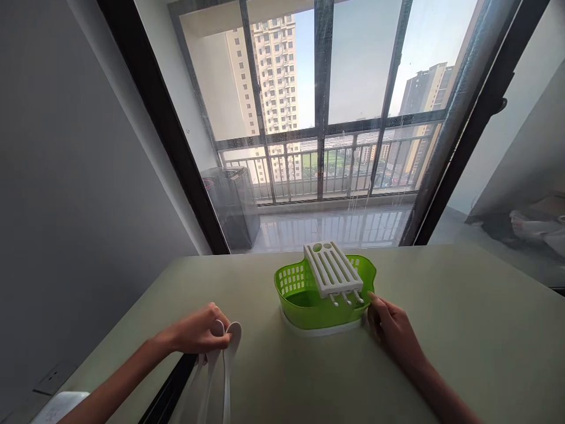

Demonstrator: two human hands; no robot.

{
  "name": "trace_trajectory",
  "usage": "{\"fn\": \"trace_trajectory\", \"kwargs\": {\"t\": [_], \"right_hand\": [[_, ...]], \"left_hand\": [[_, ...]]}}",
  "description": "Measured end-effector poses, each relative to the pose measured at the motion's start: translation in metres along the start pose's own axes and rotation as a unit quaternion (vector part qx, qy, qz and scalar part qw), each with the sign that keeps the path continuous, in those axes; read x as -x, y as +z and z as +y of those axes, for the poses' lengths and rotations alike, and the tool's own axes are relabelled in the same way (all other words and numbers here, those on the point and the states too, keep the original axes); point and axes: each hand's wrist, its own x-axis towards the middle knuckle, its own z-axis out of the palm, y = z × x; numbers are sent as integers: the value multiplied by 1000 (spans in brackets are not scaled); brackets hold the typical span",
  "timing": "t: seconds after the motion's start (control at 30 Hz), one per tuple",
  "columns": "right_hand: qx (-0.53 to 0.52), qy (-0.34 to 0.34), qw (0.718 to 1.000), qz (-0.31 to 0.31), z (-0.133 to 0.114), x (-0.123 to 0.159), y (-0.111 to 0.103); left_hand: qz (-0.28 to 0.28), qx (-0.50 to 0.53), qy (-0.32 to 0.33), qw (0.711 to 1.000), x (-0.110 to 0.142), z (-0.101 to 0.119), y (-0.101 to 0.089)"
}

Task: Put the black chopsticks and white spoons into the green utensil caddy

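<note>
At the left of the table, my left hand (pixel 207 330) is closed on white spoons (pixel 233 337), gripping them near the bowls. Their handles run down towards the table's near edge. Beside them, under my left wrist, lies a long dark object (pixel 170 391) whose kind I cannot make out. My right hand (pixel 391 327) pinches the right end of a green plastic basket (pixel 326 318), its fingertips at the wall below the rim. The basket stands upright on a white base (pixel 309 331). Across its top sits a white slotted rack (pixel 333 270) with two round holes and small hooks at the front.
The pale table (pixel 463 330) spreads out around the basket. A white object (pixel 62 406) shows at the lower left corner, near a wall socket (pixel 55 377). Beyond the table are a dark-framed glass door, a balcony with a covered appliance (pixel 233 206), and tall buildings.
</note>
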Motion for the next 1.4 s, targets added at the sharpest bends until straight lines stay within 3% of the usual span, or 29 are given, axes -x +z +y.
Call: {"fn": "trace_trajectory", "kwargs": {"t": [0.2,0.77,1.4], "right_hand": [[-3,5,1000,6,-1,0,1],[1,-7,1000,1,2,0,0],[-12,-11,1000,3,2,-2,2]], "left_hand": [[-21,-36,27,999,-5,-6,7],[15,-127,50,991,-13,-18,25],[1,-207,-33,978,-5,-6,16]]}}
